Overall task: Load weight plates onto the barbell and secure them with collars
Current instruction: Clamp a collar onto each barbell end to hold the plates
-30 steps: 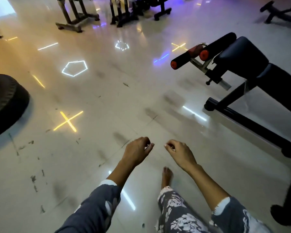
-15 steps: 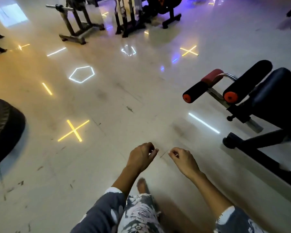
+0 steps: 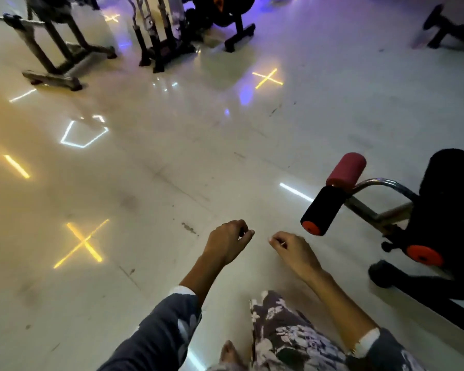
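Observation:
My left hand (image 3: pixel 227 241) and my right hand (image 3: pixel 292 250) hang in front of me over the glossy floor, both loosely curled with nothing in them. No weight plate or collar shows near my hands. A barbell (image 3: pixel 11 20) rests across a metal stand (image 3: pixel 51 57) at the far upper left, only partly in view. A rack of upright bars (image 3: pixel 156 36) stands beside it, further right. My bare foot (image 3: pixel 229 354) and patterned trouser leg show at the bottom.
A black bench with red and black foam rollers (image 3: pixel 330 199) stands close on my right. Another black machine base (image 3: pixel 233 28) and a bench (image 3: pixel 445 28) lie at the top. Light patterns reflect on the pale floor (image 3: pixel 172 162).
I have walked forward: the bench on the right slid nearer and lower in view, the tyre on the left dropped out of sight, and the barbell stand and rack came closer. Both hands stay curled.

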